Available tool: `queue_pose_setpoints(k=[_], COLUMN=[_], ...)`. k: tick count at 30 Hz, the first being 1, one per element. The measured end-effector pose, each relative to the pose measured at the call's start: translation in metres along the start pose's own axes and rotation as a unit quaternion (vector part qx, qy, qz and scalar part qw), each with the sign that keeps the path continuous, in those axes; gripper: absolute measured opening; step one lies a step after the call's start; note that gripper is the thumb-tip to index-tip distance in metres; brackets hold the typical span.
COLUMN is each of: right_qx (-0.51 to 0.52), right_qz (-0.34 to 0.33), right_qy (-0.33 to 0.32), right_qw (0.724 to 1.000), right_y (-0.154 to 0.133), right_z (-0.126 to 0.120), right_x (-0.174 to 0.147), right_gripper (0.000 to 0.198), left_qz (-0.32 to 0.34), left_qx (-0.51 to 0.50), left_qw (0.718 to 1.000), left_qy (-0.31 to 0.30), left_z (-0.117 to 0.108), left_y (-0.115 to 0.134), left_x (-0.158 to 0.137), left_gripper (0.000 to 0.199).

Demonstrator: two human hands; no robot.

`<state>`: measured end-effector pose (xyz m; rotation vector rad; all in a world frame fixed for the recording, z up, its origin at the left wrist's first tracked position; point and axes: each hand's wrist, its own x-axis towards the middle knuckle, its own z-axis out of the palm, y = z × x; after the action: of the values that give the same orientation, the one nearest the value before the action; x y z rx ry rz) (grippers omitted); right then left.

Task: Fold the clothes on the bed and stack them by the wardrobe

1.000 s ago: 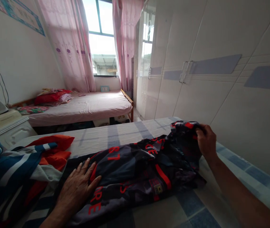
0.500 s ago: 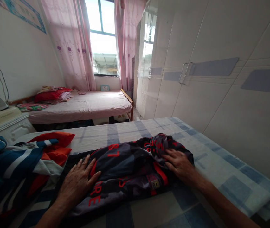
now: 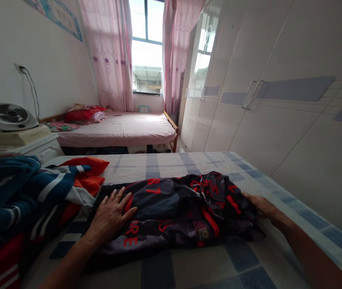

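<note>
A dark shirt point(image 3: 171, 208) with grey patches and red lettering lies folded in a long bundle on the checked bed cover. My left hand point(image 3: 112, 212) rests flat on its left end, fingers spread. At the right end, my right hand point(image 3: 258, 204) is closed on the edge of the cloth, its fingertips partly hidden by the fabric. The shirt's right part is crumpled and bunched, while the middle is flatter.
To the left is a heap of blue, red and orange clothes point(image 3: 53, 184). A small fan point(image 3: 13, 116) sits on a box on a white cabinet. Beyond are a pink bed point(image 3: 129, 128) and a window; a white wardrobe point(image 3: 279, 120) lines the right. The blue-white cover point(image 3: 195, 273) lies under the shirt.
My right hand has moved from the top of the bunched cloth to its right edge and holds it there. My left hand stays flat on the shirt. The view has turned left.
</note>
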<state>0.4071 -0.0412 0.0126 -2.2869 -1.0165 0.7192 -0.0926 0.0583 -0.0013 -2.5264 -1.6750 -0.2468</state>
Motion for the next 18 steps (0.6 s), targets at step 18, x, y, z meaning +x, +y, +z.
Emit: queue_pose_setpoints(k=[18], right_qx=[0.203], right_qz=[-0.087], right_qy=[-0.139], right_qw=[0.965], right_y=[-0.03], right_z=[-0.008], right_x=[-0.043], right_gripper=[0.036], left_qz=[0.124], left_qx=[-0.194], left_qw=[0.972], left_qy=[-0.033], left_z=[-0.01], left_y=[0.112], left_x=[-0.011], left_gripper=[0.052])
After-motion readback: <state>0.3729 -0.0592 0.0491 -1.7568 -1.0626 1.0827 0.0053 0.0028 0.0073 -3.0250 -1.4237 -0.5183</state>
